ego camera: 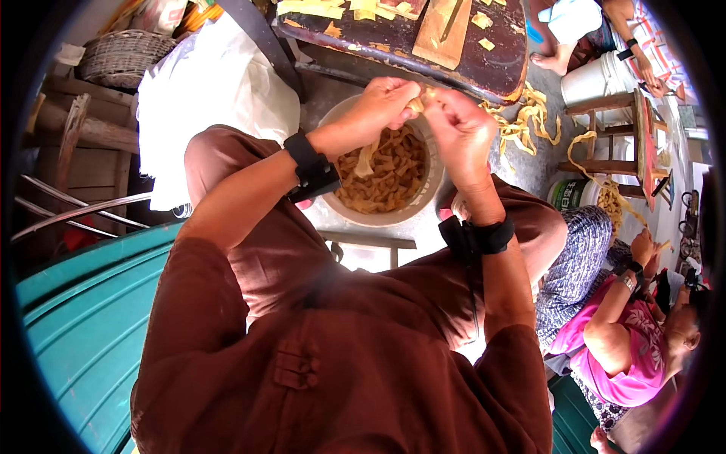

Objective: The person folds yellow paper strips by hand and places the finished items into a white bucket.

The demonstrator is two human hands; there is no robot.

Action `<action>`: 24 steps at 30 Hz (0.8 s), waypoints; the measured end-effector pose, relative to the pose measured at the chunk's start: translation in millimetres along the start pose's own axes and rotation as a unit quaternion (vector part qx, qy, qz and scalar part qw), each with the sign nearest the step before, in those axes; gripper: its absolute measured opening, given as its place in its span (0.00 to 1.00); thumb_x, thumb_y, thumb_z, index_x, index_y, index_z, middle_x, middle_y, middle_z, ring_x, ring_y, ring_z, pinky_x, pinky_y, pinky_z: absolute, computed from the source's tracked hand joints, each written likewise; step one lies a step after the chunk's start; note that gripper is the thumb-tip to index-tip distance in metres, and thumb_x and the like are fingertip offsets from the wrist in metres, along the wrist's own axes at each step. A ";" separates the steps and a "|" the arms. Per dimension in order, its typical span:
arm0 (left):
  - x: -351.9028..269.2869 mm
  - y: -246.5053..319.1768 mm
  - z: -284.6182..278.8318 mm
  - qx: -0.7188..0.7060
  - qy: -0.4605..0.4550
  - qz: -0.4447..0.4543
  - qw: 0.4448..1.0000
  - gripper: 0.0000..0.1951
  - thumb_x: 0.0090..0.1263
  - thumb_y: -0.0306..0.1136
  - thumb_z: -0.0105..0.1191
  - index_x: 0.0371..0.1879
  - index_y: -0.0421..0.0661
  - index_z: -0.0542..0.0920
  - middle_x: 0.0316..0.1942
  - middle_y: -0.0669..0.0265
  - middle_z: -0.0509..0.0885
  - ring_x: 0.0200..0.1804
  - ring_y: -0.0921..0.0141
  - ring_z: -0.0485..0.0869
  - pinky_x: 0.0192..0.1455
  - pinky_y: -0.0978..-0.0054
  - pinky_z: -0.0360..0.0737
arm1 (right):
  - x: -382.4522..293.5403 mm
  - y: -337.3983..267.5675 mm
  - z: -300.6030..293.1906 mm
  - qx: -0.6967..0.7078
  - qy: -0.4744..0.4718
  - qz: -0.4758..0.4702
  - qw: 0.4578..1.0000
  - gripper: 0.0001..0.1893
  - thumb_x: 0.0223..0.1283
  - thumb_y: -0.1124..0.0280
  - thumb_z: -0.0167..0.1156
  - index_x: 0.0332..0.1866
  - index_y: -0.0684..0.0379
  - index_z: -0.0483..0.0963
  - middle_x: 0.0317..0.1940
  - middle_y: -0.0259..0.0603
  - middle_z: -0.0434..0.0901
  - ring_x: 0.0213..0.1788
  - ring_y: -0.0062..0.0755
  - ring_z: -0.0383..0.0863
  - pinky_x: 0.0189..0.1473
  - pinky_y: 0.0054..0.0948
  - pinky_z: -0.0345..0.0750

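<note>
My left hand and my right hand meet above a pale round tub, just in front of a dark table's edge. Pinched between their fingertips is a soft yellow strip, perhaps tofu skin, bunched or looped where the fingers meet. Fingers hide part of it. A paler strip end hangs below my left hand over the tub. Many short, folded or knotted yellow-brown pieces fill much of the tub, which stands on the floor between my knees.
On the dark table are a wooden board and flat yellow strips. Long strips dangle by its right corner. A white sack stands left. Rightward are a wooden stool, a bucket and a seated co-worker.
</note>
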State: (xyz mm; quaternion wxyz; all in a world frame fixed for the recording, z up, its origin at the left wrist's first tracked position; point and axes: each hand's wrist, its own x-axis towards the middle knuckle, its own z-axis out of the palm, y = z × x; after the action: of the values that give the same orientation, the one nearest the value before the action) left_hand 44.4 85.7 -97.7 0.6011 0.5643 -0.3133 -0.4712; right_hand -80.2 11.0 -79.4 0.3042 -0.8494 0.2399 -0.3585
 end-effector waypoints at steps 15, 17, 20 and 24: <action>-9.8 23.2 -18.6 -0.147 -0.176 -0.071 0.971 0.09 0.68 0.37 0.49 0.33 0.43 0.77 0.23 0.78 0.71 0.19 0.88 0.58 0.20 0.89 0.56 | 16.8 0.8 -14.2 0.417 -0.160 0.287 0.847 0.09 0.54 0.73 0.61 0.40 0.59 0.76 0.24 0.29 0.77 0.17 0.09 0.67 0.17 0.09 0.59; -4.7 23.2 -22.2 -0.114 -0.179 -0.066 0.975 0.09 0.68 0.37 0.49 0.33 0.44 0.77 0.23 0.79 0.72 0.20 0.88 0.58 0.20 0.89 0.56 | 18.5 12.1 -13.9 0.487 -0.088 0.300 0.816 0.07 0.52 0.75 0.62 0.37 0.61 0.77 0.22 0.28 0.75 0.15 0.08 0.61 0.16 0.11 0.55; -0.5 35.9 -28.0 -0.083 -0.151 -0.032 0.985 0.10 0.66 0.39 0.51 0.31 0.45 0.78 0.23 0.79 0.72 0.21 0.87 0.60 0.21 0.90 0.56 | 30.4 8.5 -20.9 0.549 -0.058 0.322 0.769 0.04 0.52 0.76 0.62 0.32 0.63 0.76 0.17 0.25 0.69 0.14 0.09 0.59 0.16 0.11 0.53; 23.1 69.0 -36.5 0.170 -0.095 0.089 0.977 0.10 0.67 0.40 0.49 0.30 0.49 0.79 0.21 0.80 0.71 0.22 0.86 0.61 0.23 0.88 0.59 | 61.8 6.7 -30.6 0.505 -0.012 0.275 0.818 0.05 0.53 0.73 0.62 0.32 0.62 0.76 0.17 0.27 0.70 0.15 0.10 0.62 0.16 0.12 0.54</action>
State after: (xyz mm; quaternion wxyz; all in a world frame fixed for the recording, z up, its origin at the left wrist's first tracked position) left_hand 100.6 72.8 -40.2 0.5031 0.5806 -0.4936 -0.4077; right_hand -65.8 -42.9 -38.3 0.7792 -0.4795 0.2456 -0.3203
